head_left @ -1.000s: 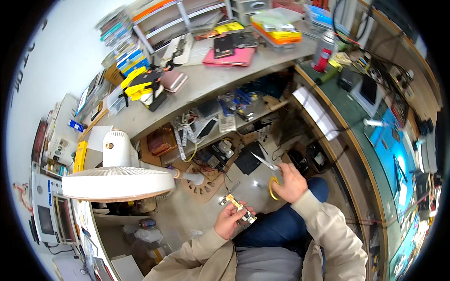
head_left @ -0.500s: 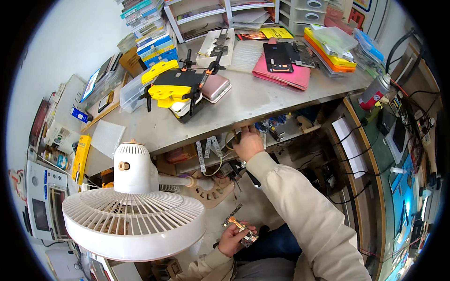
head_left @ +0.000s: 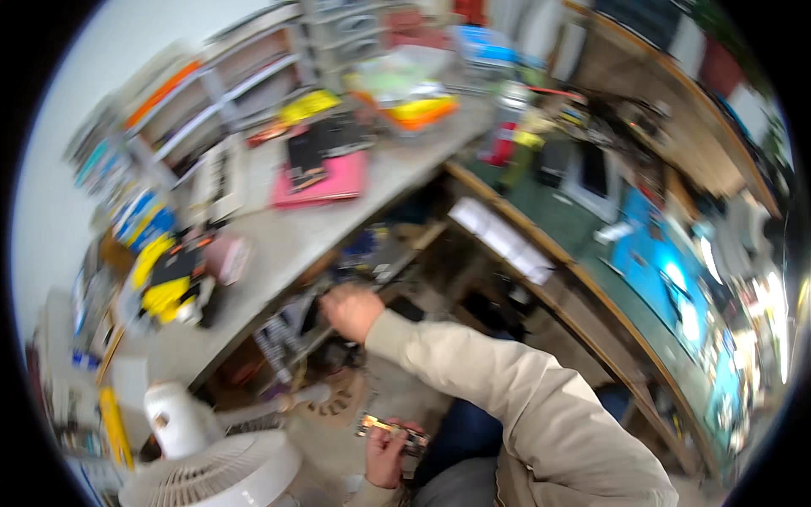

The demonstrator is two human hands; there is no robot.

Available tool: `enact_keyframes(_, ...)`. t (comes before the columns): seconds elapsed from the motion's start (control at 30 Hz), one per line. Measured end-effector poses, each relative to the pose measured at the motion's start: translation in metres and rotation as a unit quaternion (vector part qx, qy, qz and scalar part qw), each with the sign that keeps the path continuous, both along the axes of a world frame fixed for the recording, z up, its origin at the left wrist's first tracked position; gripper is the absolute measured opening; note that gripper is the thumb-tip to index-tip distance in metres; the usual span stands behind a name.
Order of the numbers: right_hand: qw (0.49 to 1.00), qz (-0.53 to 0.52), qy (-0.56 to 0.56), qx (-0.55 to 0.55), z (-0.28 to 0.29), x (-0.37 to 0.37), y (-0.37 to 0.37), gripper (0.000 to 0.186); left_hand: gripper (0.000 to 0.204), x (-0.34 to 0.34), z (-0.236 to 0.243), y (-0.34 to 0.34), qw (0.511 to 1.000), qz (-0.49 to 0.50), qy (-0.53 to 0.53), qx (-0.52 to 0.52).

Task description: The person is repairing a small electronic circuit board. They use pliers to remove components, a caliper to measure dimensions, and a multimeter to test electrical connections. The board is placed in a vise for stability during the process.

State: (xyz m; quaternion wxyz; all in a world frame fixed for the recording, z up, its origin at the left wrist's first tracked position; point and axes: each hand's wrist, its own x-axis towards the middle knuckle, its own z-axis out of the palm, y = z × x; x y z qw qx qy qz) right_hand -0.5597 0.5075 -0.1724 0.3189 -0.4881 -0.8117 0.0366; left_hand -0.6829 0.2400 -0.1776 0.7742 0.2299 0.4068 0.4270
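Note:
Low in the picture, close to my lap, my left hand is closed around a small circuit board with a copper-orange part sticking out past the fingers. My right hand reaches out at the front edge of the grey worktop, over the cluttered shelf below it. Motion smears its fingers, and a dark shape lies at their tips; whether they grip it I cannot make out. A white power strip hangs just left of that hand.
A white fan stands at lower left. On the grey worktop are a yellow-and-black drone, a pink folder and phone parts. At right runs a green-topped bench with a blue mat and a spray can.
The view has swung right, bringing more of the green bench in and shifting the fan leftward. My right hand has blurred by the shelf; my left hand still grips the circuit board.

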Motion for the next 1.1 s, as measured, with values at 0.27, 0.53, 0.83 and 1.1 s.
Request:
enact_keyframes(0.27,0.896,-0.105,0.342,-0.262,0.093,0.215,-0.300,0.030,0.024,0.137,0.070,0.037,0.981,-0.123,-0.044,0.145)
enact_keyframes(0.53,0.745,-0.434,0.499,-0.084,0.156,0.261,-0.512,0.027,0.046,0.303,0.119,-0.065,0.836,-0.510,-0.133,0.151)
enact_keyframes(0.83,0.633,-0.623,0.454,0.069,0.203,0.403,-0.680,0.022,0.034,0.453,0.190,-0.153,0.574,-0.655,-0.117,0.478)
enact_keyframes(1.1,0.722,-0.548,0.421,-0.019,0.216,0.514,-0.705,0.020,0.046,0.607,0.229,-0.188,0.365,-0.334,0.007,0.869)
